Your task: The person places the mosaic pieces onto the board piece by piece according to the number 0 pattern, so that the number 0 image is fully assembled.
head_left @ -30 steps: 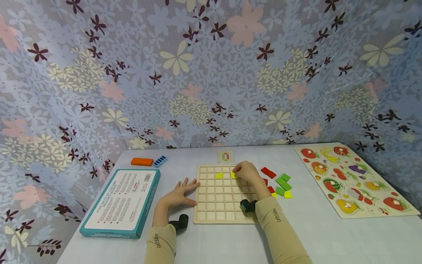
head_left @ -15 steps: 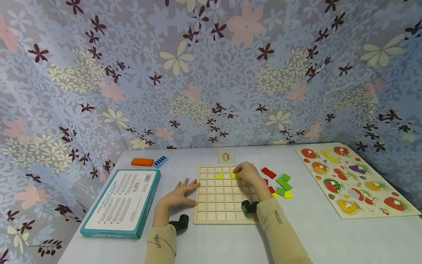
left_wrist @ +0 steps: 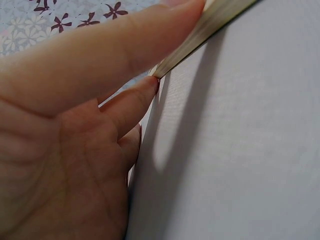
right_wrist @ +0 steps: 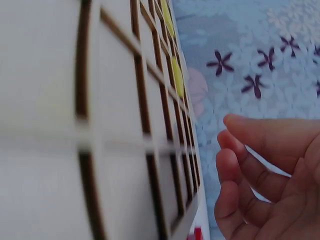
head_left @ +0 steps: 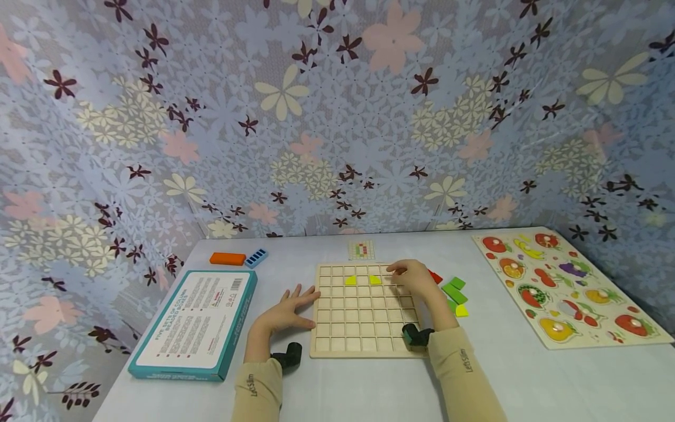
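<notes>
A wooden grid board point(head_left: 345, 319) lies at the middle of the table, with one yellow tile point(head_left: 350, 281) and another yellow tile point(head_left: 375, 279) in its second row from the back. My left hand point(head_left: 285, 312) touches the board's left edge with spread fingers; in the left wrist view the thumb and a fingertip meet the board's wooden edge point(left_wrist: 210, 31). Over the board's back right corner is my right hand point(head_left: 415, 280). Its fingers are loosely bent and hold nothing in the right wrist view. Part of the tile pile is hidden behind that hand.
Green tiles point(head_left: 454, 293), a red tile point(head_left: 435, 277) and a loose yellow tile point(head_left: 462, 310) lie right of the board. A small pattern card point(head_left: 361, 250) is behind it. A teal-edged box point(head_left: 192, 322), an orange block point(head_left: 227, 259) and a blue piece point(head_left: 256, 258) are left; a fruit puzzle board point(head_left: 569, 293) is right.
My right hand has let go of the yellow tile, which stays in the grid, and has moved right toward the loose tiles. The left hand keeps its place.
</notes>
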`<state>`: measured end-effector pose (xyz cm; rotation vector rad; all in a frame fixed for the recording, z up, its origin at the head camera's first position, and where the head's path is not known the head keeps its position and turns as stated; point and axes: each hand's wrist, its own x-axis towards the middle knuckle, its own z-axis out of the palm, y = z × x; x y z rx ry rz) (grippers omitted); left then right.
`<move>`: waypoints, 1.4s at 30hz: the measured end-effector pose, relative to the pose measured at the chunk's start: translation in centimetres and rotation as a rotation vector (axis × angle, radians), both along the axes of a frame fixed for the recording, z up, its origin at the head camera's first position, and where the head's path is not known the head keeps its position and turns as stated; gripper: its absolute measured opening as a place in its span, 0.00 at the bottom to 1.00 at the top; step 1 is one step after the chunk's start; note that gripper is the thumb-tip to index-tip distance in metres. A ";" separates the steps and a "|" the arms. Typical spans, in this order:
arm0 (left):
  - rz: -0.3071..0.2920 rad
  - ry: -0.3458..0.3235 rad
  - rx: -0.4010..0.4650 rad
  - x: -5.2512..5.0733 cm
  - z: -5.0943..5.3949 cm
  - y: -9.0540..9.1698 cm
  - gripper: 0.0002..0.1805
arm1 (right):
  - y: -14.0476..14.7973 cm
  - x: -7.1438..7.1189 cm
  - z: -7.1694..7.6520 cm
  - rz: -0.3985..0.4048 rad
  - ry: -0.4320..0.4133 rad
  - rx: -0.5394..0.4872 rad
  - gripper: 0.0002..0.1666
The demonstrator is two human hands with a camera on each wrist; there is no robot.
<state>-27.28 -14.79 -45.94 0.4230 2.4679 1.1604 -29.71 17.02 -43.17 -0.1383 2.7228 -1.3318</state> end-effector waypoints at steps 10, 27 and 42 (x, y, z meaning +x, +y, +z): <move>-0.001 -0.014 0.000 -0.2 -0.2 0.0 0.44 | 2.9 -0.1 -0.8 -0.003 0.010 -0.050 0.19; -0.008 -0.009 -0.014 0.0 0.0 0.1 0.44 | 5.1 0.3 -1.3 -0.021 -0.090 -0.128 0.19; 0.000 -0.008 0.003 -0.1 -0.1 0.0 0.44 | 6.1 0.3 -1.7 -0.042 -0.142 -0.100 0.23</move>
